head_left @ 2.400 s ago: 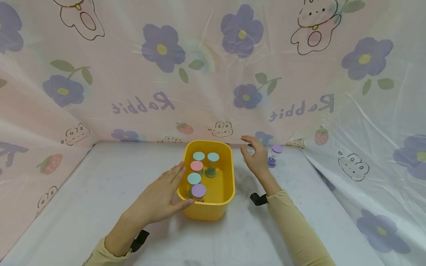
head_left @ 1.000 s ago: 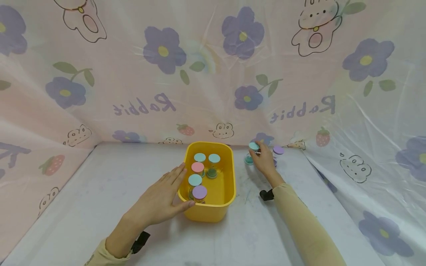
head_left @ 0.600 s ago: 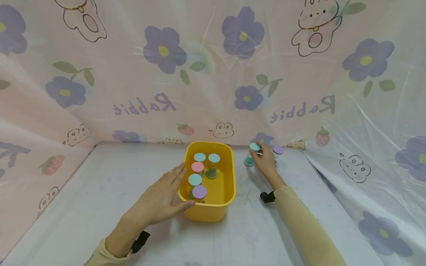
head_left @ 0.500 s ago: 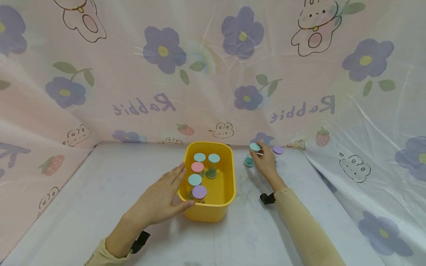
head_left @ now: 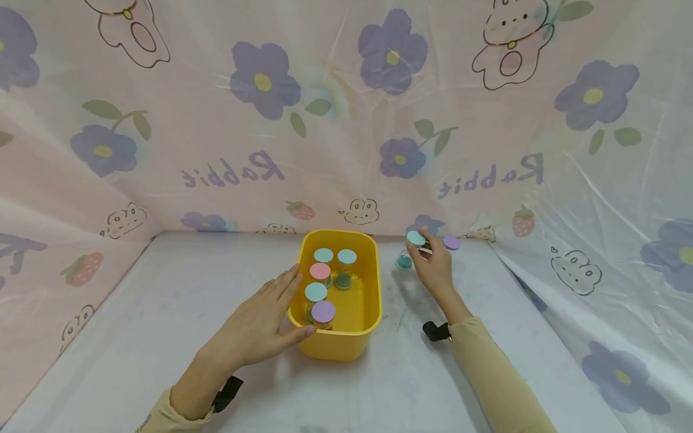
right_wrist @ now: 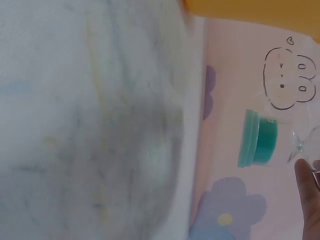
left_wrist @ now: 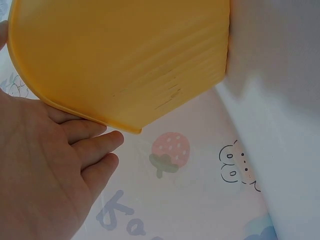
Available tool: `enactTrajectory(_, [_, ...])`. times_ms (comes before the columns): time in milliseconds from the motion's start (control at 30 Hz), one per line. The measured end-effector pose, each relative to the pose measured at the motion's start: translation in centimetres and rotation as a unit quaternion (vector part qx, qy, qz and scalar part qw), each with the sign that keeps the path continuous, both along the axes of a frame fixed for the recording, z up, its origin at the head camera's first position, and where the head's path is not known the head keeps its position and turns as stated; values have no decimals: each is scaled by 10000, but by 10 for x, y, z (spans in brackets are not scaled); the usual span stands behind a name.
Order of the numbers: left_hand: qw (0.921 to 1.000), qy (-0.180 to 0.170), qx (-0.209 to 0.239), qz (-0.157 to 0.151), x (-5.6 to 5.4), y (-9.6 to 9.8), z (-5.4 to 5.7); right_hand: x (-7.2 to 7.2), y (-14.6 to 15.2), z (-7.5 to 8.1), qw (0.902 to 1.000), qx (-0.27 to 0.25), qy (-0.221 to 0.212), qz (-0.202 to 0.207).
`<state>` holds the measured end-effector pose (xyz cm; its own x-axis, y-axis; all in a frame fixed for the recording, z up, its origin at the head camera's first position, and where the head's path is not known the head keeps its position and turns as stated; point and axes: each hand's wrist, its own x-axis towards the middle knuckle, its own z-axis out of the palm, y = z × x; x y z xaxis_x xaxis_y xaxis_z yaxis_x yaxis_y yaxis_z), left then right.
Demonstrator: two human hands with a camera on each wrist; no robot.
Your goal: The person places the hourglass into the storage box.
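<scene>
My right hand (head_left: 435, 264) pinches a sand timer near its light-teal top cap (head_left: 415, 239). The timer leans a little, and its green sand (head_left: 403, 261) lies in the lower bulb. In the right wrist view its teal base (right_wrist: 248, 138) shows apart from the tabletop, with a fingertip (right_wrist: 305, 175) by the upper glass. My left hand (head_left: 254, 322) rests with straight fingers along the left rim of a yellow bin (head_left: 335, 346). Inside the bin stand several sand timers, with teal caps (head_left: 347, 256), a pink cap (head_left: 320, 270) and a purple cap (head_left: 323, 311).
Another sand timer with a purple cap (head_left: 452, 242) stands behind my right hand, mostly hidden by it. The white table (head_left: 216, 258) ends at a patterned curtain (head_left: 325, 150) at the back and sides.
My right hand came down onto the teal-capped sand timer and grips it. In the last half second the timer has tilted and risen slightly. The left hand stays at the bin.
</scene>
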<state>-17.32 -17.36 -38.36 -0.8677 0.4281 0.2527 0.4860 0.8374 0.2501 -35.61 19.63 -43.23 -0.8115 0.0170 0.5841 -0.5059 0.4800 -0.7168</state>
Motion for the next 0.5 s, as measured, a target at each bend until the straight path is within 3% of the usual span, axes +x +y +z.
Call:
enactTrajectory(333, [10000, 54, 11, -16, 0, 1, 0, 14, -6, 26, 9949, -73, 986, 195])
enactTrajectory(500, [9999, 98, -39, -25, -1, 1, 0, 29, -16, 50, 9869, -59, 1568, 381])
